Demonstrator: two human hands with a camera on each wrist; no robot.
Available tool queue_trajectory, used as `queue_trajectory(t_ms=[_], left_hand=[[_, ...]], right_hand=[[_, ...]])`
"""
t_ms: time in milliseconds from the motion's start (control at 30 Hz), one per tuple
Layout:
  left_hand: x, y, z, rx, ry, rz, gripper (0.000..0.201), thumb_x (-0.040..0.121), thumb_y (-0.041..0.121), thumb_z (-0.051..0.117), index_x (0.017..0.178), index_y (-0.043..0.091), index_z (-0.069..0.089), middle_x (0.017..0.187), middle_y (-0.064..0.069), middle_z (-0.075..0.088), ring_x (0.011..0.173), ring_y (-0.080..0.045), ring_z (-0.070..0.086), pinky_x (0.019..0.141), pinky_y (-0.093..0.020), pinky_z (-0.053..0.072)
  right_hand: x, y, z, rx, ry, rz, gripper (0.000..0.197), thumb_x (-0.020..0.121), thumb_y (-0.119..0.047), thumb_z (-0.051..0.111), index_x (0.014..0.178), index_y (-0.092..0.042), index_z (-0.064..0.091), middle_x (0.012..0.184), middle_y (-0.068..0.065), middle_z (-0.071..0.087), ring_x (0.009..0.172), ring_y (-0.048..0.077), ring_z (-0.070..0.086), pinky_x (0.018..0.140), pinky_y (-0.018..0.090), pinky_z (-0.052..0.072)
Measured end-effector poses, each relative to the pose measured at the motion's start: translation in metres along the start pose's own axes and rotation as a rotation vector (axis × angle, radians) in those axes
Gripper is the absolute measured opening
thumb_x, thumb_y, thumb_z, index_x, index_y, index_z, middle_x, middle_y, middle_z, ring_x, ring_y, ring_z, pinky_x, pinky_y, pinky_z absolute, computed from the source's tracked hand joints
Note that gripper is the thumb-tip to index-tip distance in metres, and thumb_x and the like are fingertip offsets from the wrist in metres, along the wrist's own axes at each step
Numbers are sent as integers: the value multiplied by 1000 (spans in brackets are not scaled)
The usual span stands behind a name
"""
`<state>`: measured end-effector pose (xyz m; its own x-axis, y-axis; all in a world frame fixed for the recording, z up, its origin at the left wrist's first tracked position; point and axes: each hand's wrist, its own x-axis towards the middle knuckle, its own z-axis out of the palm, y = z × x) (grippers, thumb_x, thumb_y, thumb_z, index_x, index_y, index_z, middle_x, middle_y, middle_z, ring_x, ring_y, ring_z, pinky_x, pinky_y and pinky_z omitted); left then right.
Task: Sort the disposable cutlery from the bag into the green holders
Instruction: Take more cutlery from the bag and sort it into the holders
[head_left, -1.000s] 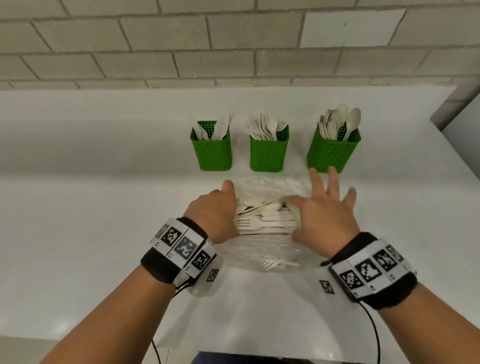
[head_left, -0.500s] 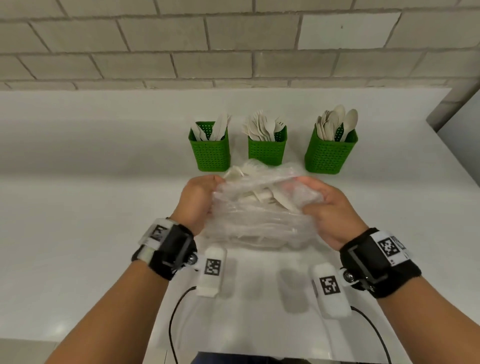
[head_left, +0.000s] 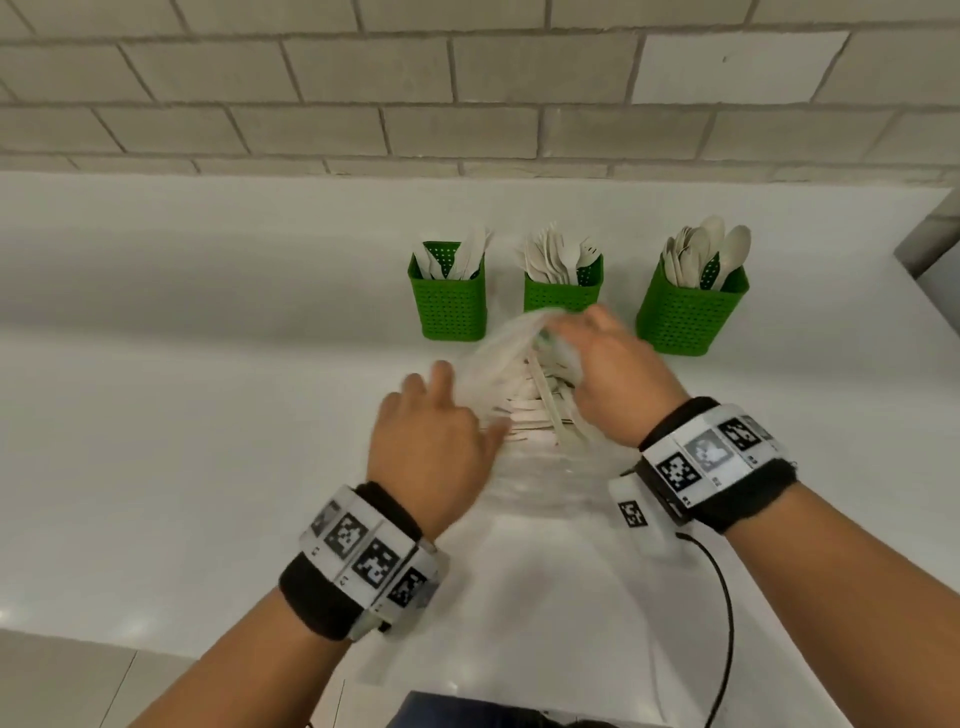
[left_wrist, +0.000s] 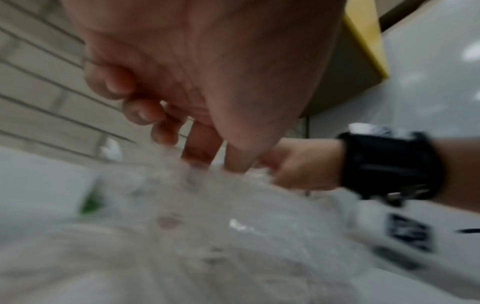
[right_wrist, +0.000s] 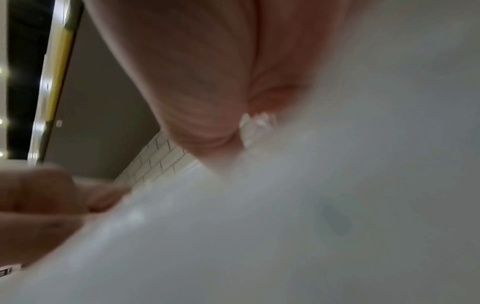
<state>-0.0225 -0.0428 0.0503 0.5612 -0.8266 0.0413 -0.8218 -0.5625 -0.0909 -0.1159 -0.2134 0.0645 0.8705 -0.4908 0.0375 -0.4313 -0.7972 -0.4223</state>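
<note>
Bag opening, sorting not yet resumed.
Right hand (head_left: 613, 379) pinches the clear bag (head_left: 519, 415) mouth mid-counter, before 3 green holders (head_left: 563, 293) near the back edge; left hand (head_left: 431, 436) fingers loosely curled beside it. Next: draw 1 utensil out.

Head view: from above, near side of bag (head_left: 524, 395), facing forward and down toward brick wall (head_left: 467, 93); whole table (head_left: 182, 415) in frame, bag mid-distance. Left wrist view: left of bag (left_wrist: 207, 236), very close, blurred, looking along palm across bag to right hand (left_wrist: 298, 164). Right wrist view: pressed close against bag (right_wrist: 311, 205), blurred. All three share bag; wall shows in each.
</note>
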Motion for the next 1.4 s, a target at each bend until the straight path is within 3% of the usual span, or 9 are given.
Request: queue_trajectory(t_ms=[233, 367, 567, 733, 900, 1000, 1167, 1267, 1400], left_hand=[[19, -44, 6, -404, -214, -448, 95, 72, 83, 53, 133, 10, 48, 127, -12, 54, 113, -34, 57, 89, -39, 46], [28, -36, 20, -729, -222, -495, 76, 80, 35, 76, 139, 5, 38, 132, -15, 53, 115, -34, 57, 93, -36, 49], [31, -26, 23, -1471, 134, -720, 34, 85, -11, 38, 93, 6, 66, 90, -12, 66, 77, -23, 61, 65, -29, 49], [33, -23, 19, -1597, 35, -628, 18, 92, 7, 51, 81, 13, 64, 84, -5, 64, 72, -15, 59, 73, -30, 48], [28, -32, 38, -1353, -21, -411, 23, 80, 14, 76, 102, 18, 69, 104, 3, 68, 88, -13, 66, 72, -23, 50], [23, -37, 39, -1488, 20, -419, 10, 89, 7, 67, 97, 10, 71, 86, 1, 71, 74, -14, 64, 65, -21, 48], [20, -51, 42, -2221, -172, -365, 22, 95, 12, 51, 77, 10, 63, 50, 8, 31, 38, -5, 28, 37, -16, 23], [26, -51, 48, -1905, -138, -384, 19, 95, 17, 56, 76, 14, 55, 55, 6, 39, 44, -8, 36, 43, -20, 31], [30, -50, 44, -800, 20, -248, 32, 95, 38, 58, 116, 15, 55, 116, -4, 53, 97, -18, 57, 85, -31, 47]], right_hand=[[-19, -15, 27, -50, -31, 23, 83, 78, 12, 53, 150, -15, 21, 136, 10, 37, 113, 33, 49, 92, 42, 45], [-22, -15, 38, 276, -45, 74, 80, 80, 13, 53, 150, -16, 30, 145, 3, 44, 131, 20, 45, 102, 15, 32], [-28, -19, 42, 1298, 34, 580, 35, 82, 18, 42, 91, -5, 66, 62, 4, 54, 52, 13, 50, 51, 23, 46], [-30, -14, 36, 154, 203, 16, 16, 85, -28, 66, 95, -20, 55, 109, 3, 49, 98, 19, 47, 76, 34, 45], [-8, -3, 45, -64, -193, 57, 76, 83, 5, 53, 149, -27, 33, 142, 7, 33, 119, 30, 50, 99, 41, 46], [-2, 1, 45, 484, 25, 206, 59, 80, 17, 44, 124, -18, 62, 128, 6, 55, 108, 14, 60, 96, 29, 47], [-4, -3, 36, 1735, 142, 685, 49, 79, 21, 26, 84, -9, 64, 62, 9, 53, 40, 11, 40, 41, 17, 33], [-9, 2, 41, 1686, 91, 692, 31, 78, 9, 33, 79, -6, 60, 55, 5, 46, 46, 17, 38, 46, 21, 34], [-12, 6, 46, 432, 99, 249, 15, 87, -22, 66, 99, -16, 58, 95, -1, 51, 82, 13, 50, 71, 25, 42]])
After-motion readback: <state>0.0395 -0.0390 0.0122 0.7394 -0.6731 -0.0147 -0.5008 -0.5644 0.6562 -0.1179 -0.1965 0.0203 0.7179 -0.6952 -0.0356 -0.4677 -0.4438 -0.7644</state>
